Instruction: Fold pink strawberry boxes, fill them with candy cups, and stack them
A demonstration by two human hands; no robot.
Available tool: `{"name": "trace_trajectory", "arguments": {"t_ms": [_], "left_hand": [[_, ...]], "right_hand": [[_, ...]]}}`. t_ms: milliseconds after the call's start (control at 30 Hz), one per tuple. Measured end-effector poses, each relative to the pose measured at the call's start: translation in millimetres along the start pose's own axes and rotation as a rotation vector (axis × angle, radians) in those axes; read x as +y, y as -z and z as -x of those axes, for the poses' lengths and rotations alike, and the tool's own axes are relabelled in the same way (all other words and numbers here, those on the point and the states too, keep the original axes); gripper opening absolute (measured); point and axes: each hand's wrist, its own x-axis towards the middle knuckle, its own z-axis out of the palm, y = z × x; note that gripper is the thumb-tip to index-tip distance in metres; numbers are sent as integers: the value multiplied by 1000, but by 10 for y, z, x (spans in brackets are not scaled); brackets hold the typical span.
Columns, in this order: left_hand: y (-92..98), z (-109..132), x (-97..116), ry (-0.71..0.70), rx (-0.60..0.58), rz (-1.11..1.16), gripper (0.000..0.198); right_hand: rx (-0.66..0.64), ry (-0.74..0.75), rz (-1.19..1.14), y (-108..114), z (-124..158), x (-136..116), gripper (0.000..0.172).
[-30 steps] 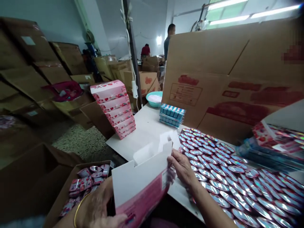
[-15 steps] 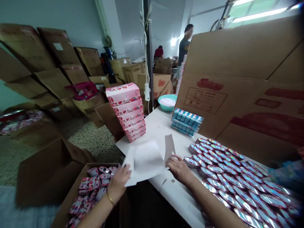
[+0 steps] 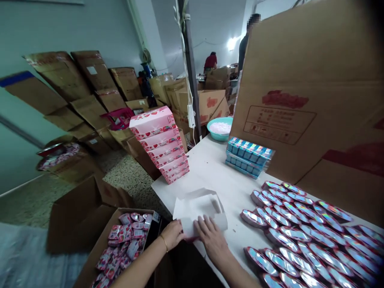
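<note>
A white carton (image 3: 199,206), partly folded with its plain inside facing up, lies at the table's near edge. My left hand (image 3: 173,236) grips the carton's near left corner, fingers curled round the edge. Flat on its near panel rests my right hand (image 3: 210,236), fingers stretched out. Behind it stands a leaning stack of pink strawberry-printed boxes (image 3: 163,144). Many shiny oval packs (image 3: 294,220) lie in rows on the right of the table. Small pink wrapped packs (image 3: 123,244) fill an open cardboard box below my left forearm.
Blue packs in clear plastic (image 3: 249,156) sit near a tall cardboard sheet (image 3: 279,72). A teal basin (image 3: 220,130) is at the table's far corner, beside a metal post (image 3: 192,68). Cartons line the wall; two people are farther back.
The white carton has come down onto the table edge and its sides are now folded up. My right hand has gone from holding a side flap to lying on the near panel.
</note>
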Motion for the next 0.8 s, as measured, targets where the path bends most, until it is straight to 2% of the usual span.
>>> {"name": "trace_trajectory", "arguments": {"t_ms": [133, 200, 267, 367, 433, 500, 567, 600, 633, 733, 800], "left_hand": [[-38, -4, 244, 364, 107, -49, 54], [-114, -7, 428, 340, 155, -121, 61], [-236, -59, 598, 170, 157, -189, 67], [-442, -248, 703, 14, 118, -270, 100], [-530, -392, 653, -17, 77, -295, 106], [-554, -491, 560, -47, 55, -296, 97], [-525, -533, 488, -81, 58, -302, 93], [-501, -538, 471, -96, 59, -314, 93], [-475, -538, 467, -116, 51, -330, 91], [-419, -538, 490, -154, 16, -375, 82], [-408, -554, 498, -154, 8, -390, 78]], "right_hand": [[-225, -117, 0, -239, -70, 130, 48], [-248, -141, -3, -307, -72, 240, 49], [-212, -115, -3, -338, -71, 296, 49], [-50, -3, -45, -274, -7, 304, 41], [148, 31, -139, -150, 103, 351, 38], [421, -112, -255, -1, 218, 493, 40], [602, -390, -391, 101, 259, 720, 43], [603, -518, -474, 114, 234, 843, 45], [531, -603, -567, 98, 179, 955, 49], [164, -613, -782, -69, -93, 1150, 63], [34, -625, -747, -193, -257, 1158, 69]]}}
